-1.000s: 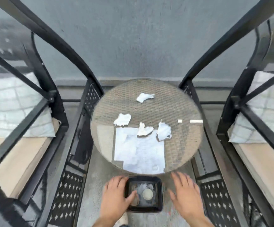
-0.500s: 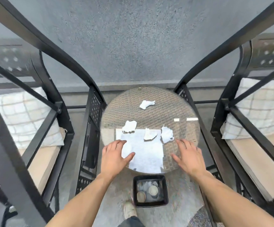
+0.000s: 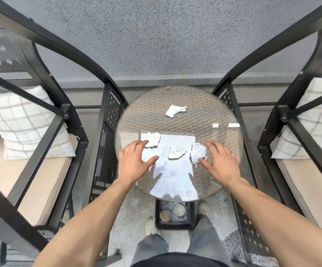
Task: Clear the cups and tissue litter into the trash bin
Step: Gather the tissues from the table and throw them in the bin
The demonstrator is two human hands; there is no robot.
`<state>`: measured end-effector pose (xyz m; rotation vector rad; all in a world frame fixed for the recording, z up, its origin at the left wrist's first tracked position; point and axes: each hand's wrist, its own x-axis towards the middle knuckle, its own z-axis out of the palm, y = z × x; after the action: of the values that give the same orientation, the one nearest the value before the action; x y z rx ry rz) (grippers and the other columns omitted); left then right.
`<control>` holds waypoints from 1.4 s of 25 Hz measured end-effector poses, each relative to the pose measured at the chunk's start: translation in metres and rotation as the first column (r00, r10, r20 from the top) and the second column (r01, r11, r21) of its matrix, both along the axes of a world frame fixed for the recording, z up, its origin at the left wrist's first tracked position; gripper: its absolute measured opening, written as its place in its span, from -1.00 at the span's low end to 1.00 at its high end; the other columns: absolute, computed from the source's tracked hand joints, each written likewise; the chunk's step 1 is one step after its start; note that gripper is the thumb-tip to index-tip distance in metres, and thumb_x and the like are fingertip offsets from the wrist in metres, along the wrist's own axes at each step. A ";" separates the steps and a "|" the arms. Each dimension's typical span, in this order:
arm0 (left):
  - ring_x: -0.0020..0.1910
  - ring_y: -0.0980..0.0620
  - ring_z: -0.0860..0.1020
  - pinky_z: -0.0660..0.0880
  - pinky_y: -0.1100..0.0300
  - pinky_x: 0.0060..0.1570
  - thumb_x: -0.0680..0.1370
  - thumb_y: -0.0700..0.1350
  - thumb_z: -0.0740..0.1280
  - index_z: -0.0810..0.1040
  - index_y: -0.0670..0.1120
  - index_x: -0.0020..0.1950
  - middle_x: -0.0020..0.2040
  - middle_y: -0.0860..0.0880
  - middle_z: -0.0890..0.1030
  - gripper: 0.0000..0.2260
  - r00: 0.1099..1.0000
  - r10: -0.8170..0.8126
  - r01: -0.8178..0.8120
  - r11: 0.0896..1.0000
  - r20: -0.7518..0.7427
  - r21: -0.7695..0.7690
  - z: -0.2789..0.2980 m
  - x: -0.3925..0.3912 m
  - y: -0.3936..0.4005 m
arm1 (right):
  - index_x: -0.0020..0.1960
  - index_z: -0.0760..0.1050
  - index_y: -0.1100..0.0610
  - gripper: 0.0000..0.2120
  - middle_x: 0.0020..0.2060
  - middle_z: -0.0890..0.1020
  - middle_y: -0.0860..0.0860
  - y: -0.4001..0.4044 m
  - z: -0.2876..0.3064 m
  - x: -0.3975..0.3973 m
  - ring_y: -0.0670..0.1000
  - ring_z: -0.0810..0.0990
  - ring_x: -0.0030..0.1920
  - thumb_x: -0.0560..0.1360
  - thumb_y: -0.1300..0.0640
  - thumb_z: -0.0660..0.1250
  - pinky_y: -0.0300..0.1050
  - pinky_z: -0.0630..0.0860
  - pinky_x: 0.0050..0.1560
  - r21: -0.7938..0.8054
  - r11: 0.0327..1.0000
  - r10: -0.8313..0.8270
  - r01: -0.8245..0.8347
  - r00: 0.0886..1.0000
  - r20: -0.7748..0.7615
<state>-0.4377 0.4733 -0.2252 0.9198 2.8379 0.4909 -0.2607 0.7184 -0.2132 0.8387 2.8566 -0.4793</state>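
Observation:
Several torn white tissue scraps lie on the round glass-topped wicker table (image 3: 223, 105). One scrap (image 3: 174, 110) is toward the far side; a second scrap (image 3: 153, 139) is at the fingertips of my left hand (image 3: 135, 160); a third scrap (image 3: 176, 152) lies in the middle; a fourth scrap (image 3: 197, 154) lies next to my right hand (image 3: 221, 162). Both hands hover over the near half of the table with fingers spread and empty. The black square trash bin (image 3: 175, 226) stands on the floor under the table's near edge, with two paper cups (image 3: 172, 212) inside.
Black metal chairs with beige cushions and checked pillows flank the table, the left chair (image 3: 46, 132) and the right chair (image 3: 291, 116). A grey wall (image 3: 156, 45) rises behind. My shoes and jeans legs (image 3: 152, 245) stand either side of the bin.
Both hands rose from beside the trash bin up onto the table and advanced toward the tissue scraps. The view shifted upward, so the bin now sits lower in frame.

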 end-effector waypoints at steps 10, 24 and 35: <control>0.29 -0.08 0.44 0.45 -0.07 0.23 0.46 0.20 0.40 0.29 0.12 0.47 0.38 -0.01 0.36 -0.37 0.963 0.075 -0.072 0.997 0.259 -0.020 -0.043 0.016 0.070 | 0.53 0.10 0.01 -0.28 0.46 0.25 0.04 0.056 -0.044 -0.024 0.14 0.34 0.39 0.49 -0.18 0.32 0.20 0.39 0.30 -0.137 0.985 0.120 -0.110 0.991 0.066; 0.19 -0.10 0.47 0.47 0.05 -0.16 0.61 -0.10 0.24 0.50 -0.02 0.28 0.25 -0.04 0.42 -0.76 0.905 -0.261 0.332 0.926 0.335 -0.177 -0.099 -0.007 0.101 | 0.19 0.53 0.08 -0.77 0.12 0.58 0.06 0.021 -0.110 -0.066 0.15 0.55 0.10 0.55 0.10 0.32 0.05 0.52 0.05 -0.126 0.992 0.021 -0.010 0.996 0.085; -0.14 -0.13 0.57 0.57 -0.09 -0.07 0.53 -0.12 0.38 -0.23 0.29 0.51 -0.03 -0.09 0.58 -0.13 0.849 0.146 -0.038 0.976 0.507 -0.217 -0.075 -0.092 0.060 | 0.47 0.24 -0.16 -0.35 0.00 0.67 0.05 0.034 -0.082 -0.190 0.16 0.61 0.05 0.48 0.17 0.41 0.01 0.53 0.08 -0.272 0.960 -0.058 0.068 0.997 0.046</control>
<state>-0.5302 0.5330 -0.2998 0.5114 2.3801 0.3829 -0.4503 0.7520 -0.2951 0.8776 2.6506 -0.8342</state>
